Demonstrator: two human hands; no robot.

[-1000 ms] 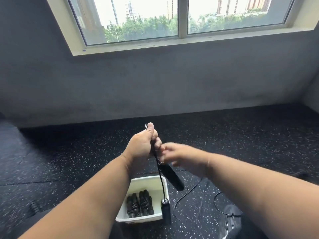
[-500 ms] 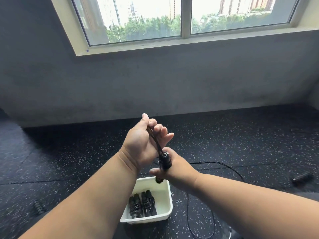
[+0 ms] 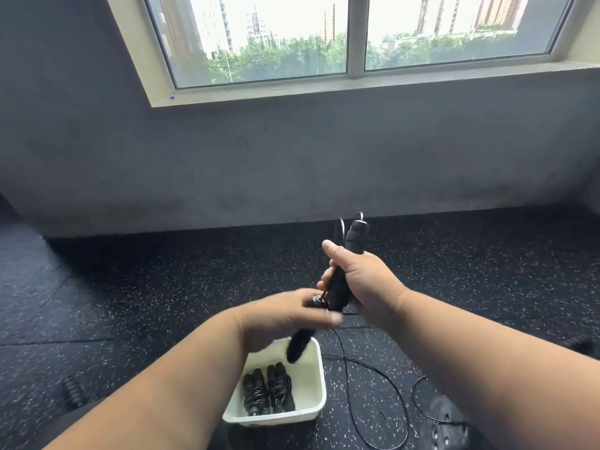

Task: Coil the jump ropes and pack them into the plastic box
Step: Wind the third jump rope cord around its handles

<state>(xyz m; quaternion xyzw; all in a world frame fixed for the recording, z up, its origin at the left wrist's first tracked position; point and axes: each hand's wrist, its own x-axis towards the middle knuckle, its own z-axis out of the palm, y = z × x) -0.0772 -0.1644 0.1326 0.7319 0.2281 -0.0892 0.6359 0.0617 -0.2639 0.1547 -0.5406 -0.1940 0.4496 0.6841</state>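
White plastic box [image 3: 313, 378] holds seemingly two coiled ropes [image 3: 268, 389].

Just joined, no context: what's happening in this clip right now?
A person is bundling a black jump rope. The right hand grips one handle upright; the left hand, motion-blurred, holds the other handle over the white plastic box. Two coiled ropes already lie in the box. The cord trails loose on the floor, uncoiled.
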